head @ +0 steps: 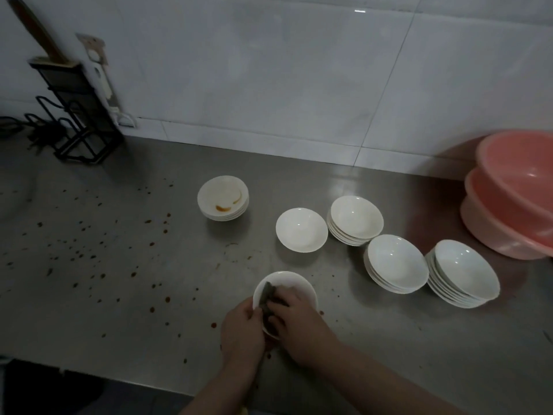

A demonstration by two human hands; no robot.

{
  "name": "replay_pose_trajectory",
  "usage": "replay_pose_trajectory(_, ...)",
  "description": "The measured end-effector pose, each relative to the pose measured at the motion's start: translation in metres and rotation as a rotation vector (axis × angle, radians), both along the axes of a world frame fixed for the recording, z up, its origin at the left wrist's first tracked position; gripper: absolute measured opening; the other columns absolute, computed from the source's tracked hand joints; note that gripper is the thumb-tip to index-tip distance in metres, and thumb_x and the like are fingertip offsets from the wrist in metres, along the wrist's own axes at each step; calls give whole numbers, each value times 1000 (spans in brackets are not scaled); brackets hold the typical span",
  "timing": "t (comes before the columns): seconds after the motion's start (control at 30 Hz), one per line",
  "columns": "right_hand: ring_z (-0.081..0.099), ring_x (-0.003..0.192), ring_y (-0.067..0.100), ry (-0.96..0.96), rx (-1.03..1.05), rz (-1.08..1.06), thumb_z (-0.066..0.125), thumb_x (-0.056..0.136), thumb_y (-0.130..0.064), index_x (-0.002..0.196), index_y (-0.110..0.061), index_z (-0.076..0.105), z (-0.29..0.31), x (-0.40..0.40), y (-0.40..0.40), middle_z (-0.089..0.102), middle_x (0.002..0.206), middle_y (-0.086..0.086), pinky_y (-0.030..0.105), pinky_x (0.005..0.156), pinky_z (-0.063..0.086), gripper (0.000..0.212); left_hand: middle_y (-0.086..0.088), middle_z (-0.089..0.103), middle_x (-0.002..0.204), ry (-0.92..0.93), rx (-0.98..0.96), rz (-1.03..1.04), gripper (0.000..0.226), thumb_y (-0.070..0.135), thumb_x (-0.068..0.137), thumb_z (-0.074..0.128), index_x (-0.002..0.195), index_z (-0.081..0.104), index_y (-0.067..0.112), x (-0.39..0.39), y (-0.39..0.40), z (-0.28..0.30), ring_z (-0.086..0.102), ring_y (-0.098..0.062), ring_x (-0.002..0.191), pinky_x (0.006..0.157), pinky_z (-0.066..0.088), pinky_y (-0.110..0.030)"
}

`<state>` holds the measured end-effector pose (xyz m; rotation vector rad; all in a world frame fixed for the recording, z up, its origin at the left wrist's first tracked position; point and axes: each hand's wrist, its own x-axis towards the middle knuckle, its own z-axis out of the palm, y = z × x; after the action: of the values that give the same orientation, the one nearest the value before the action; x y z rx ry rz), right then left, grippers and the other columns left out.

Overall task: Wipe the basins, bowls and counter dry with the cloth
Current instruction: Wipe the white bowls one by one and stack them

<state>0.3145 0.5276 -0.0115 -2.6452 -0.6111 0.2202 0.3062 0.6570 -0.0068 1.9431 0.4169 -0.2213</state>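
**Bowl duty, one at a time**

We've got our left hand (242, 327) gripping the near rim of a white bowl (294, 284) so it doesn't skate on the steel counter (389, 339), while our right hand (294, 320) presses the dark cloth (267, 298) down inside it. Clean-looking stacks (398, 263) sit to the right, probably the done pile. The sauce-stained stack (223, 197) waits further back, pink basins (514, 202) far right. Brown splatter covers the counter's left side, so that's likely last.
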Motion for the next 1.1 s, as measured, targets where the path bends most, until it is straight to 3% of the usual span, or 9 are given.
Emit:
replay_pose_trajectory(0.1, 56, 111, 24, -53, -98, 163, 46, 89, -35, 103, -31, 74, 4, 10, -22, 63, 116, 0, 35, 87, 46, 31, -3, 67, 63, -1, 44, 17, 30, 9, 87, 55, 64, 65, 25, 6, 3, -1, 66, -25, 65, 61, 55, -51)
replay_pose_trajectory(0.2, 60, 82, 18, -238, -402, 163, 76, 61, -39, 70, -31, 75, 13, 21, -35, 66, 90, -5, 25, 63, 45, 12, -6, 67, 65, 19, 27, -6, 32, 9, 85, 53, 62, 62, 30, 9, 5, -2, 67, -30, 64, 57, 55, -53)
replay_pose_trajectory(0.37, 59, 83, 20, -299, -87, -143, 78, 64, -21, 83, -22, 76, 2, 23, -4, 67, 96, -2, 23, 63, 49, 18, 3, 66, 61, -11, 60, -47, 28, 14, 88, 55, 65, 65, 26, 3, 4, 5, 65, -17, 66, 62, 51, -37)
replay_pose_trajectory(0.47, 57, 105, 25, -12, 180, -142, 61, 85, -17, 103, -15, 75, -6, 17, 11, 65, 115, 5, 27, 88, 45, 23, -1, 66, 59, -10, 130, -59, 25, 12, 90, 56, 69, 69, 17, 7, 11, -3, 64, -17, 60, 58, 52, -38)
replay_pose_trajectory(0.53, 57, 109, 29, 35, 77, 34, 61, 83, -22, 102, -20, 76, -6, 15, -2, 66, 116, 4, 33, 89, 43, 24, -4, 67, 60, 5, 117, -50, 23, 14, 88, 57, 68, 69, 16, 8, 15, -6, 66, -23, 61, 59, 55, -47)
replay_pose_trajectory(0.7, 60, 80, 21, -301, -248, 127, 85, 53, -27, 76, -29, 75, 7, 27, -26, 67, 96, -2, 23, 57, 47, 25, 5, 65, 65, -22, 106, -36, 32, 8, 87, 55, 68, 62, 33, 4, 14, 2, 65, -22, 70, 65, 55, -43)
replay_pose_trajectory(0.87, 54, 100, 12, -170, 319, -448, 70, 83, -15, 103, -24, 74, 12, 20, -34, 61, 108, -5, 20, 82, 43, 22, 9, 65, 80, -44, 69, -58, 20, 14, 94, 55, 109, 67, 19, 2, 18, 9, 67, -8, 72, 53, 46, -15)
replay_pose_trajectory(0.97, 62, 97, 7, 42, 761, -739, 70, 84, -8, 92, -33, 72, 26, 13, -39, 68, 99, -11, 16, 87, 43, 26, 10, 65, 93, -68, 157, -57, 38, 35, 91, 59, 127, 57, 24, -6, 28, 10, 61, -2, 71, 70, 50, -26)
replay_pose_trajectory(1.1, 67, 81, 2, 217, 1045, -887, 68, 85, -3, 91, -30, 72, 31, 5, -43, 71, 85, -17, 20, 81, 51, 28, 6, 52, 101, -441, 518, -288, 31, 43, 83, 64, 110, 65, 28, -14, 22, 6, 48, 0, 78, 70, 42, -20)
